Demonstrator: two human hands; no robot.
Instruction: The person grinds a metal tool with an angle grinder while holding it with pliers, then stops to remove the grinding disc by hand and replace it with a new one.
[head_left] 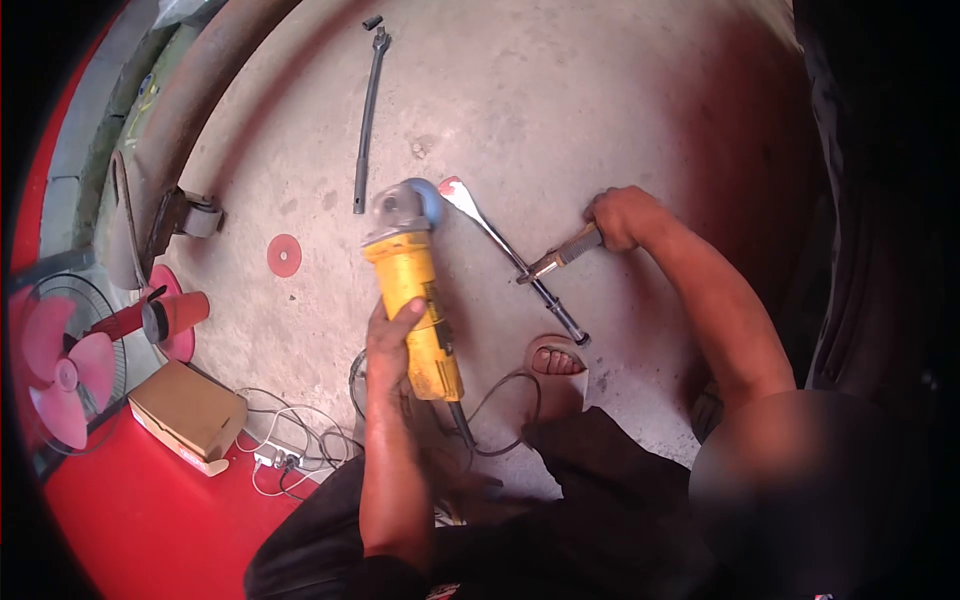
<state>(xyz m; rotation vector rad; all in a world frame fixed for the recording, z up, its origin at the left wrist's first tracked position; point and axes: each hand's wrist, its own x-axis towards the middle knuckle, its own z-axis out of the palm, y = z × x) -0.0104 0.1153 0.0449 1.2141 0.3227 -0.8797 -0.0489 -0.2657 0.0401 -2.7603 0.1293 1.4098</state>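
My left hand (pixel 392 345) is wrapped round the yellow body of an angle grinder (pixel 408 290), whose metal head and blue disc point up the view. A black cord leaves its lower end. On the right, my right hand (pixel 625 218) grips the dark handle of a hand tool (pixel 565 255). The tip of that tool meets a long metal bar (pixel 500 243) with a broad, shiny, red-marked end. The bar slants across the concrete floor, its lower end near a bare foot (pixel 557 361). Whether the tool's tip is clamped on the bar I cannot tell.
A long dark wrench bar (pixel 371 120) and a small socket (pixel 372 22) lie at the top. A red disc (pixel 284 255) is on the floor at left. Beyond it are a pink fan (pixel 66 374), a cardboard box (pixel 188 408), a power strip (pixel 278 457) and loose cables.
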